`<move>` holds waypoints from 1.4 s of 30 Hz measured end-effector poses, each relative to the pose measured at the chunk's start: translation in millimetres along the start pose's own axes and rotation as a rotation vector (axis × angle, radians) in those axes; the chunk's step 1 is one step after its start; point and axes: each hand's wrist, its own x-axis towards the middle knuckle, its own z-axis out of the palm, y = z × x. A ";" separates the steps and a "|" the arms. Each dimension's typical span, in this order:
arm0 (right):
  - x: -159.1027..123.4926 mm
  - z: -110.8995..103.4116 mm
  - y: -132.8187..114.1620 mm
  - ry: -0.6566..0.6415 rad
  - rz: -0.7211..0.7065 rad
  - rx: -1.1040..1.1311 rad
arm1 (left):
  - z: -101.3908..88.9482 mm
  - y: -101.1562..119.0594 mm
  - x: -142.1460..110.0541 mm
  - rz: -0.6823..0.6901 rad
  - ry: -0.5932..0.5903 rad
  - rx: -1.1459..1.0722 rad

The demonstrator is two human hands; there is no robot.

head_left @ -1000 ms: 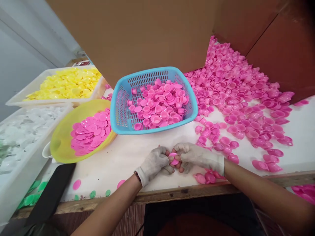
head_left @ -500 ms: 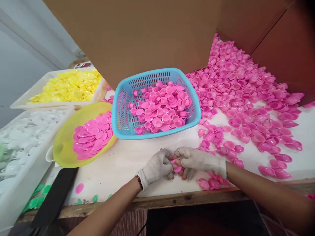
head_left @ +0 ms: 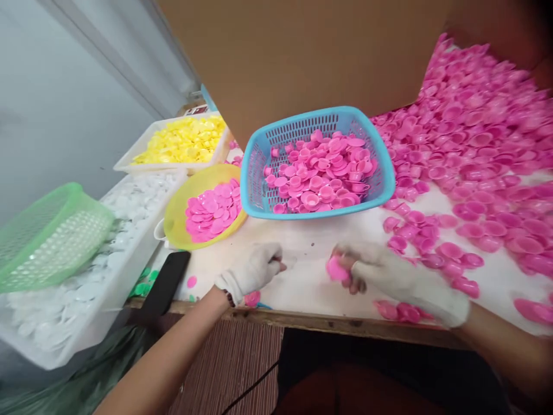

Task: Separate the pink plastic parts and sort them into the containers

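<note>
l fingers (head_left: pixel 273 250) now off pink pc (head_left: pixel 336 268), r hand (head_left: pixel 375 266) has it

The pink piece (head_left: pixel 335 269) in the right fingers (head_left: pixel 355 286) is blurred, partly covered by them. Anything inside the left fingers (head_left: pixel 275 262) is hidden. Picture edges cut off the green basket (head_left: pixel 64 230) left of the fingers, the box (head_left: pixel 319 55) beyond, the heap (head_left: pixel 479 141) rightward.
</note>
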 end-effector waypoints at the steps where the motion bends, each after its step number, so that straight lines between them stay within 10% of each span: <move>1: -3.8 -5.8 -6.5 0.068 -0.132 0.094 | -3.7 -9.0 -11.5 -0.055 -0.025 0.104; 4: -18.1 -23.3 -16.2 0.214 -0.330 0.123 | -0.3 -29.2 -40.2 -0.223 -0.123 0.300; 7: -37.9 -30.2 -4.1 0.131 -0.243 -0.393 | 14.7 -38.8 -51.3 -0.313 -0.155 0.296; 15: -51.4 -9.1 48.0 0.030 -0.299 -1.180 | 31.5 -22.8 -23.1 -0.183 0.009 0.090; 21: -28.3 -6.5 38.2 0.106 -0.324 -1.037 | 43.2 4.2 13.7 -0.117 0.236 -0.350; 25: -31.7 -6.9 20.7 0.263 -0.192 -0.703 | 53.5 40.8 22.7 -0.064 0.071 -0.896; 29: -45.4 -12.5 18.9 0.128 -0.031 -0.434 | 70.0 84.1 19.5 -0.022 -0.116 -1.161; 33: -64.2 -23.3 28.4 0.024 0.189 -0.410 | 85.2 110.3 17.3 -0.061 -0.318 -1.043; 42: -65.7 -26.9 36.4 0.057 0.197 -0.910 | 95.5 120.7 37.0 0.229 -0.226 -0.521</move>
